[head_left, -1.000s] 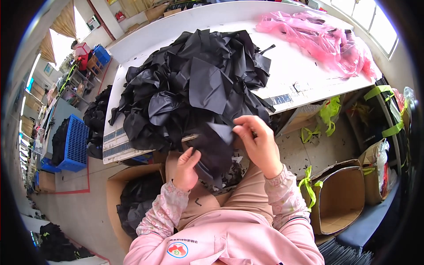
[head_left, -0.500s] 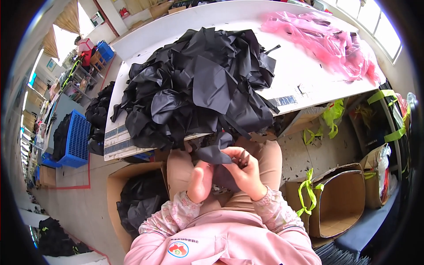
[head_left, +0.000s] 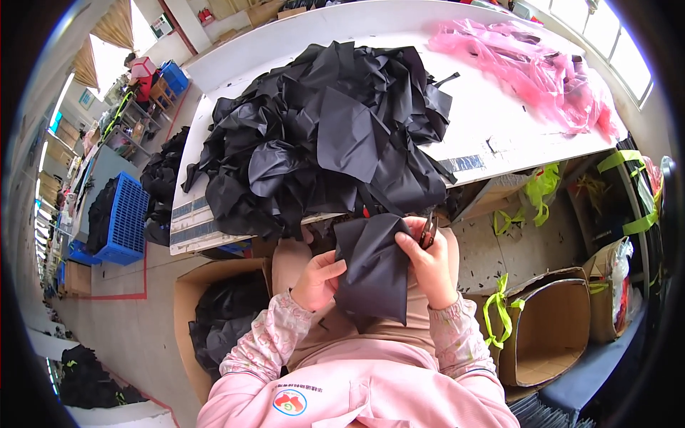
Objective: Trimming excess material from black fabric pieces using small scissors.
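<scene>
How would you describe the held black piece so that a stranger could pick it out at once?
Start at the white table bearing a heap of black pieces. Below it in the picture, find the single black piece between the left hand and the right hand. Unlike the heaped ones, it is spread out and held.

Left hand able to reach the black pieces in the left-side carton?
Likely yes: the black pieces lie in an open carton close by, though the left hand may first need to release the black sheet.

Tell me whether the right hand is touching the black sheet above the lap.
Touching: in the head view, the right hand lays its thumb on the black sheet, near its edge.
</scene>
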`<control>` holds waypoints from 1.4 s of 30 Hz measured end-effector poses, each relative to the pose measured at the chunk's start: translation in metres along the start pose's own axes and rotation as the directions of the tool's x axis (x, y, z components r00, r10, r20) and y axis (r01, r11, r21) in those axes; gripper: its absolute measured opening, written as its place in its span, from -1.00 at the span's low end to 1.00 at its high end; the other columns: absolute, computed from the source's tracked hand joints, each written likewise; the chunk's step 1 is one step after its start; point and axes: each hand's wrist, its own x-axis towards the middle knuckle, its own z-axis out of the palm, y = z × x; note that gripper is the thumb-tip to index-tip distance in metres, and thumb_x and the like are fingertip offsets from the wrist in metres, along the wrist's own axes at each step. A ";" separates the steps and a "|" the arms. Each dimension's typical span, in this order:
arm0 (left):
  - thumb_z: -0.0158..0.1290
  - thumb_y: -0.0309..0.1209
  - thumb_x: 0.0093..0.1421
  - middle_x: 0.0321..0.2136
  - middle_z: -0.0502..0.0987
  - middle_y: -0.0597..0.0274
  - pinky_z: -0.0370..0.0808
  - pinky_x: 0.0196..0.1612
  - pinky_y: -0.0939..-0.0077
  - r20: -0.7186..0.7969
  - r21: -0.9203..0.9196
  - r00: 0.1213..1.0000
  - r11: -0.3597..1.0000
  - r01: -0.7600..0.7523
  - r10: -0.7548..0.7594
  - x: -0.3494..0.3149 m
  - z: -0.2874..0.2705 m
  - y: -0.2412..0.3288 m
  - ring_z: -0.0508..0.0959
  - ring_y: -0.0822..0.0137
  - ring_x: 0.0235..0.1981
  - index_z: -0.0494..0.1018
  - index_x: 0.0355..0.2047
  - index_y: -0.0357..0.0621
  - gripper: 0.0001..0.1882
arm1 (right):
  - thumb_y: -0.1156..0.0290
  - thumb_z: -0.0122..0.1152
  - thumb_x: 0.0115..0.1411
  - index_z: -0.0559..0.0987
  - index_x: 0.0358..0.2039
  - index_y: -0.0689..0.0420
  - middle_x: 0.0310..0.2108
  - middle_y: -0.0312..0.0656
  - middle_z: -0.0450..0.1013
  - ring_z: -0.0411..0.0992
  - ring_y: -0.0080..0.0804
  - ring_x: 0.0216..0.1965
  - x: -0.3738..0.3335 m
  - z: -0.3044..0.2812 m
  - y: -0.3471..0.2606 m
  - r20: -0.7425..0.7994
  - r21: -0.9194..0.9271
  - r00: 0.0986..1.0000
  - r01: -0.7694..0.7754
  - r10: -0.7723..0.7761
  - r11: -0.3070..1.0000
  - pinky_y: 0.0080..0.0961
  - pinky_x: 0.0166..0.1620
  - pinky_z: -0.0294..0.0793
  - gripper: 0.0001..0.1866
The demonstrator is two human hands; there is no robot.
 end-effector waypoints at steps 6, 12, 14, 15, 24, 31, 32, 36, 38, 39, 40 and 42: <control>0.01 -0.48 0.21 -0.16 0.57 0.23 0.41 -0.01 0.47 -0.200 0.010 0.979 0.999 0.046 -0.043 -0.003 -0.006 -0.002 0.53 0.38 -0.12 0.48 -0.09 -0.23 -0.74 | 0.48 0.27 0.17 0.49 -0.11 0.16 -0.56 -0.52 0.28 0.16 -0.82 -0.63 0.001 -0.016 0.021 -0.080 -0.003 0.984 -0.160 0.160 0.987 -0.82 -0.62 0.10 -0.73; -0.06 -0.57 0.18 -0.13 0.57 0.15 0.41 0.04 0.45 -0.157 0.093 0.988 0.995 0.023 -0.008 -0.006 -0.012 0.003 0.54 0.32 -0.10 0.47 -0.05 -0.27 -0.68 | 0.44 0.31 0.14 0.38 0.03 0.10 -0.54 -0.50 0.28 0.12 -0.83 -0.67 -0.004 -0.019 0.020 0.149 0.096 0.945 -0.307 0.291 0.947 -0.80 -0.67 0.04 -0.55; -0.06 -0.59 0.16 -0.13 0.57 0.16 0.41 0.04 0.45 -0.171 0.131 0.985 0.991 0.014 0.009 -0.005 -0.009 0.005 0.54 0.33 -0.10 0.47 -0.05 -0.28 -0.67 | 0.48 0.34 0.10 0.42 0.00 0.11 -0.53 -0.51 0.24 0.14 -0.81 -0.59 -0.004 -0.021 0.020 0.098 -0.030 0.980 -0.170 0.173 0.985 -0.81 -0.56 0.11 -0.56; -0.04 -0.58 0.17 -0.13 0.57 0.17 0.42 0.04 0.46 -0.140 0.173 0.989 0.985 -0.015 0.040 -0.005 -0.007 0.007 0.54 0.33 -0.10 0.47 -0.05 -0.28 -0.68 | 0.50 0.35 0.08 0.44 -0.02 0.12 -0.52 -0.52 0.23 0.15 -0.80 -0.54 -0.004 -0.018 0.017 0.080 -0.095 0.991 -0.103 0.110 0.990 -0.81 -0.50 0.15 -0.56; 0.10 -0.63 0.16 -0.18 0.56 0.27 0.44 0.01 0.55 -0.055 0.416 0.979 0.896 -0.155 0.195 -0.003 0.014 0.014 0.51 0.48 -0.16 0.47 -0.08 -0.29 -0.72 | 0.55 0.37 0.03 0.48 -0.10 0.15 -0.55 -0.50 0.19 0.10 -0.74 -0.55 -0.004 -0.025 -0.014 0.019 -0.342 0.991 0.129 -0.131 0.931 -0.77 -0.45 0.16 -0.61; 0.12 -0.69 0.13 -0.26 0.56 0.29 0.46 -0.10 0.66 -0.074 0.576 0.917 0.767 -0.283 0.393 0.000 0.029 0.015 0.52 0.55 -0.22 0.48 -0.20 -0.31 -0.79 | 0.59 0.32 0.02 0.52 -0.18 0.17 -0.34 -0.24 0.47 0.34 -0.53 -0.55 -0.019 -0.012 -0.028 -0.098 -0.666 0.871 0.303 -0.482 0.681 -0.64 -0.45 0.33 -0.69; 0.12 -0.69 0.13 -0.26 0.56 0.29 0.46 -0.10 0.66 -0.075 0.578 0.917 0.767 -0.280 0.392 -0.001 0.034 0.016 0.52 0.55 -0.22 0.48 -0.20 -0.31 -0.79 | 0.61 0.30 0.03 0.52 -0.16 0.17 -0.20 -0.15 0.49 0.48 -0.42 -0.43 -0.023 0.000 -0.033 0.032 -0.591 0.826 0.469 -0.563 0.656 -0.61 -0.39 0.43 -0.68; 0.12 -0.68 0.13 -0.28 0.56 0.27 0.47 -0.12 0.65 -0.037 0.665 0.925 0.701 -0.260 0.378 -0.001 0.050 0.017 0.51 0.55 -0.22 0.46 -0.21 -0.30 -0.80 | 0.56 0.34 0.01 0.52 -0.14 0.16 -0.18 -0.09 0.48 0.53 -0.19 -0.34 -0.038 0.036 -0.036 0.199 -0.478 0.840 0.533 -0.505 0.698 -0.45 -0.37 0.53 -0.64; 0.13 -0.68 0.13 -0.28 0.55 0.26 0.48 -0.12 0.63 -0.015 0.675 0.927 0.688 -0.268 0.376 -0.001 0.052 0.014 0.52 0.53 -0.23 0.45 -0.19 -0.30 -0.78 | 0.61 0.34 -0.03 0.53 -0.26 0.20 -0.29 -0.10 0.51 0.51 -0.24 -0.41 -0.033 0.037 -0.022 0.224 -0.526 0.831 0.543 -0.509 0.654 -0.50 -0.39 0.46 -0.72; 0.13 -0.68 0.13 -0.29 0.54 0.26 0.47 -0.12 0.62 0.009 0.652 0.902 0.682 -0.332 0.431 -0.001 0.052 0.011 0.52 0.52 -0.24 0.43 -0.16 -0.29 -0.74 | 0.61 0.34 -0.03 0.53 -0.26 0.20 -0.29 -0.10 0.51 0.51 -0.24 -0.41 -0.033 0.036 -0.022 0.226 -0.525 0.831 0.544 -0.509 0.655 -0.50 -0.39 0.46 -0.72; 0.14 -0.67 0.12 -0.29 0.53 0.25 0.47 -0.12 0.61 0.031 0.627 0.874 0.671 -0.395 0.485 -0.001 0.052 0.010 0.52 0.50 -0.25 0.42 -0.13 -0.27 -0.71 | 0.61 0.33 -0.03 0.54 -0.30 0.21 -0.35 -0.10 0.50 0.51 -0.22 -0.41 -0.033 0.034 -0.022 0.214 -0.522 0.852 0.514 -0.478 0.681 -0.48 -0.39 0.47 -0.76; 0.15 -0.67 0.11 -0.31 0.51 0.27 0.46 -0.11 0.59 0.027 0.629 0.864 0.663 -0.406 0.503 -0.004 0.059 0.014 0.51 0.49 -0.26 0.39 -0.08 -0.27 -0.65 | 0.62 0.32 -0.01 0.55 -0.39 0.22 -0.45 -0.14 0.48 0.49 -0.22 -0.44 -0.032 0.034 -0.024 0.192 -0.497 0.877 0.473 -0.440 0.727 -0.47 -0.40 0.47 -0.84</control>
